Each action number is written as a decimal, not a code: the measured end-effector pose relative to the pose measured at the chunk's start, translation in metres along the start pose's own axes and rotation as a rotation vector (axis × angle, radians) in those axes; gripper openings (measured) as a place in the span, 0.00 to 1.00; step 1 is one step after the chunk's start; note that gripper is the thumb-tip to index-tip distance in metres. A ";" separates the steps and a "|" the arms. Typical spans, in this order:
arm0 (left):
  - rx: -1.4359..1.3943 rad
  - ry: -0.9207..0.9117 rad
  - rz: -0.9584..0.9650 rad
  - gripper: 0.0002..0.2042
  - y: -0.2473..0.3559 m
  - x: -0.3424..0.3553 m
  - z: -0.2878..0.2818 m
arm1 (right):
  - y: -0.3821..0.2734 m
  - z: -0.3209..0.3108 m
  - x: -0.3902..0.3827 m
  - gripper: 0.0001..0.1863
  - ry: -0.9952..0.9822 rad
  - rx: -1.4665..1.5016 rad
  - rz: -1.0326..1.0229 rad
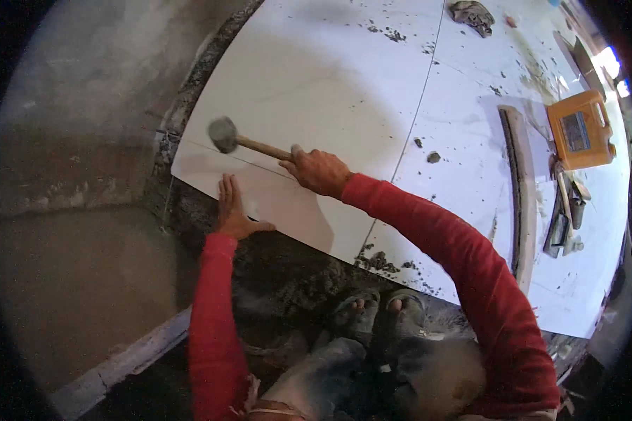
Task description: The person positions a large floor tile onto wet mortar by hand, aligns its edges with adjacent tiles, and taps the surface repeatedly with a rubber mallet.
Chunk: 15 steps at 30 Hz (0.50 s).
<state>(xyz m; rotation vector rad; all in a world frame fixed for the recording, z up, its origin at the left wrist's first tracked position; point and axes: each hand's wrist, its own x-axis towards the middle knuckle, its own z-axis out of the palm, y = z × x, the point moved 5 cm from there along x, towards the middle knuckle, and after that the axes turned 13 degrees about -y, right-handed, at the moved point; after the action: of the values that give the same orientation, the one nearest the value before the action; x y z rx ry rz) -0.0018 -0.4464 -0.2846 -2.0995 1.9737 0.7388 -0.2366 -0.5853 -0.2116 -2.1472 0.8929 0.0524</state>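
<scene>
My right hand (319,170) is closed round the wooden handle of a mallet (223,135). The mallet's grey, rounded head points left, over the white floor tile (288,84) near its left corner. I cannot tell whether the head touches the tile. My left hand (235,214) lies on the near left edge of a narrow white tile strip (288,210), fingers stretched out and thumb apart. A thin joint line runs between this strip and the large tile beyond. Both my sleeves are red.
At right stand a yellow jerrycan (581,131), a long straight bar (518,196) and several hand tools (563,210). Mortar crumbs (378,262) dot the tiles. A crumpled cloth (472,15) lies at the far side. Dark wet mortar (281,274) borders the tile edge; a bare wall (98,105) rises at left.
</scene>
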 end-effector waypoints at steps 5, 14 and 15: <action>-0.054 -0.028 0.003 0.83 0.002 -0.001 -0.002 | -0.005 -0.011 0.018 0.24 0.231 0.123 -0.190; -0.102 -0.079 -0.041 0.83 0.001 0.002 -0.010 | -0.006 -0.025 0.049 0.25 0.207 0.071 -0.123; -0.098 -0.084 -0.059 0.84 0.001 0.002 -0.011 | -0.003 -0.023 0.053 0.25 0.162 0.036 -0.053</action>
<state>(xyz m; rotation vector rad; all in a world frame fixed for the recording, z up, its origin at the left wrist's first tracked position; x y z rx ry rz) -0.0006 -0.4530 -0.2761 -2.1334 1.8601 0.9143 -0.2005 -0.6301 -0.2102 -2.1633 0.9214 -0.1648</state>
